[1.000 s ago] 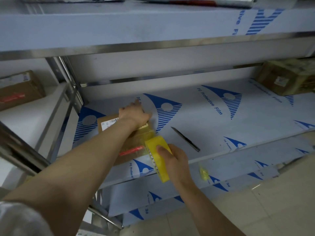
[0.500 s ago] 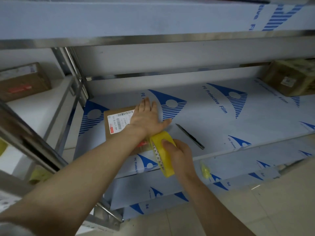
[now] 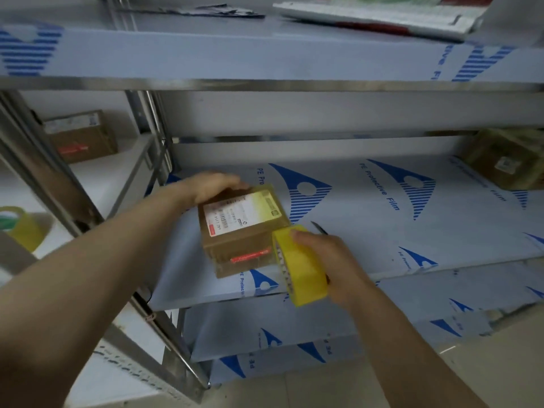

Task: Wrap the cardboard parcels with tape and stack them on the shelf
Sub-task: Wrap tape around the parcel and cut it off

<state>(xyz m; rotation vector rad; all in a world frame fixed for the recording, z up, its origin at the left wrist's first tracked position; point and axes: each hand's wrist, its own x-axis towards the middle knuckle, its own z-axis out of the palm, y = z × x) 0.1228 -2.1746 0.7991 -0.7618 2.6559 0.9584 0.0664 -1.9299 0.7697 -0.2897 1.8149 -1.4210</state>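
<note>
A small cardboard parcel [image 3: 244, 231] with a white label on top and a red sticker on its front lies on the film-covered shelf [image 3: 382, 231], near its front left. My left hand [image 3: 215, 187] grips the parcel's far left corner, fingers curled over the back edge. My right hand [image 3: 329, 260] holds a yellow tape roll [image 3: 300, 266] against the parcel's right front corner. A yellowish strip of tape runs across the right part of the parcel's top.
A thin dark knife [image 3: 319, 228] lies on the shelf behind my right hand. A taped parcel [image 3: 509, 160] sits at the back right. Another parcel [image 3: 79, 136] stands on the left rack, with a second tape roll [image 3: 20, 228] nearer me. Metal uprights [image 3: 147, 136] separate the racks.
My left hand went from lying flat on the parcel's top to gripping its far left corner. The parcel has turned and its label now shows. The tape roll stays at the right corner.
</note>
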